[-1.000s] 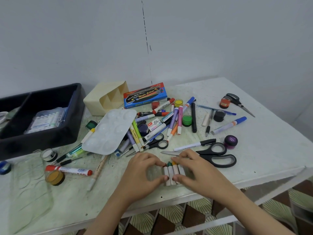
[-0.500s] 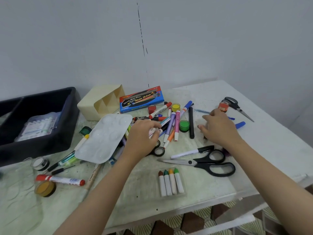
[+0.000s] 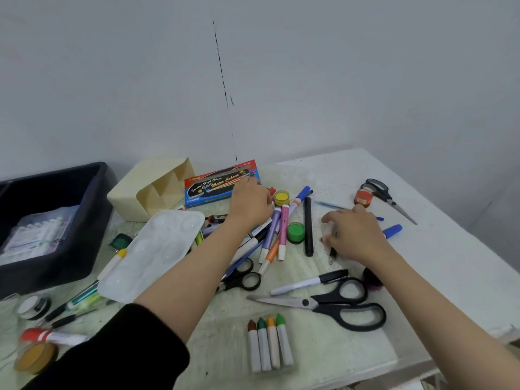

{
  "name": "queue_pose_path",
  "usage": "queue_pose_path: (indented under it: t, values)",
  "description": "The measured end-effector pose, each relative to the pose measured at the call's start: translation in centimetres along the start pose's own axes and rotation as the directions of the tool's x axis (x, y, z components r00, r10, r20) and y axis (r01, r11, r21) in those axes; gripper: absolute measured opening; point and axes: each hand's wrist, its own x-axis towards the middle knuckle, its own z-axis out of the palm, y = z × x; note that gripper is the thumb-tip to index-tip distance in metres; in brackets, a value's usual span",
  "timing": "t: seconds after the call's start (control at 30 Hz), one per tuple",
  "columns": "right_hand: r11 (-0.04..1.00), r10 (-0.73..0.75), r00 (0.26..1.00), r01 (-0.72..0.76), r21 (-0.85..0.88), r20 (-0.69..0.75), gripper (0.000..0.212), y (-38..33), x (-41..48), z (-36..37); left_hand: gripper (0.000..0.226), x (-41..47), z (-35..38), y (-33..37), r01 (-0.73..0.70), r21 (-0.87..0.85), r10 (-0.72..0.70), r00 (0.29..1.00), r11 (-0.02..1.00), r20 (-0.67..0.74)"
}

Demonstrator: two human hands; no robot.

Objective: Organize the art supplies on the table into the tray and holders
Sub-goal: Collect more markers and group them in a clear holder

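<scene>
I'm seeing the tray (image 3: 95, 226) sitting at the table's (image 3: 450, 249) left edge, holding a clear packet (image 3: 36, 235), with the holder (image 3: 146, 187) lying on its side just beside it. The left hand (image 3: 250, 204) is curling down over the markers (image 3: 277, 235), and I cannot tell whether it is gripping any. The right hand (image 3: 354, 235) is spreading its fingers over the tabletop.

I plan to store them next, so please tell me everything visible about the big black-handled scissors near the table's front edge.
The big scissors lie flat on the table, shut, blades pointing left. The blades look like bare metal, with a pivot screw; the two black loops, one larger, look plastic. A black-capped marker lies just behind the smaller loop, perhaps touching it.
</scene>
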Motion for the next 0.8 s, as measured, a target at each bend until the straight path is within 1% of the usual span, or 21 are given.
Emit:
queue_pose_path:
  t: [0.07,0.13,0.2,0.3,0.4,0.47,0.5,0.53,0.6,0.63,0.67,0.77,0.8]
  values:
    - [0.999,-0.008,1.000,0.008,0.037,0.014,0.045,0.1,0.2,-0.1,0.026,1.0,0.5,0.4,0.035,0.062,-0.038,0.998,0.997,0.041]
    - [0.993,-0.011,1.000,0.011,0.113,-0.005,0.045,0.3,0.3,-0.2,0.025,1.6,0.7,0.8,0.085,0.088,-0.090,0.994,0.992,0.057]
    - [0.972,-0.010,0.998,0.025,0.234,-0.066,0.037,0.5,0.2,0.0,0.025,1.9,0.9,1.1,0.117,0.115,-0.124,0.990,0.987,0.063]
    - [0.892,0.015,0.987,0.058,0.447,-0.160,0.020,0.6,-0.2,0.6,0.026,2.3,1.2,1.3,0.158,0.100,-0.165,0.984,0.982,0.065]
    - [0.831,0.030,0.973,0.102,0.547,-0.227,0.017,0.3,-0.8,1.0,0.029,2.0,1.2,0.9,0.213,-0.044,-0.213,0.977,0.976,-0.001]
    - [0.801,0.030,0.964,0.135,0.583,-0.263,0.019,-0.2,-1.2,1.0,0.022,1.4,0.9,0.5,0.252,-0.226,-0.274,0.960,0.941,-0.067]
    - [0.787,0.031,0.960,0.148,0.599,-0.278,0.022,-0.5,-1.5,1.0,0.017,1.0,0.7,0.2,0.260,-0.352,-0.304,0.950,0.899,-0.074]
    - [0.773,0.036,0.955,0.160,0.614,-0.295,0.024,-0.8,-1.8,0.9,0.013,0.5,0.4,-0.1,0.260,-0.485,-0.326,0.944,0.835,-0.056]
    - [0.737,0.061,0.943,0.179,0.652,-0.327,0.031,-1.6,-2.4,0.8,0.011,-0.6,-0.6,-0.6,0.267,-0.687,-0.350,0.936,0.676,0.020]
    - [0.706,0.080,0.940,0.181,0.685,-0.331,0.033,-2.0,-2.8,0.6,0.014,-1.2,-1.2,-0.8,0.271,-0.734,-0.351,0.935,0.623,0.047]
    - [0.668,0.097,0.941,0.179,0.723,-0.323,0.034,-2.5,-3.1,0.4,0.018,-1.9,-1.9,-1.0,0.269,-0.757,-0.343,0.937,0.595,0.063]
    - [0.559,0.090,0.958,0.178,0.810,-0.273,0.037,-4.1,-4.2,0.0,0.041,-4.7,-3.8,-1.6,0.289,-0.788,-0.300,0.944,0.544,0.140]
    - [0.530,0.063,0.967,0.175,0.829,-0.245,0.038,-4.7,-4.6,0.0,0.042,-5.7,-4.5,-1.8,0.302,-0.794,-0.284,0.944,0.527,0.170]
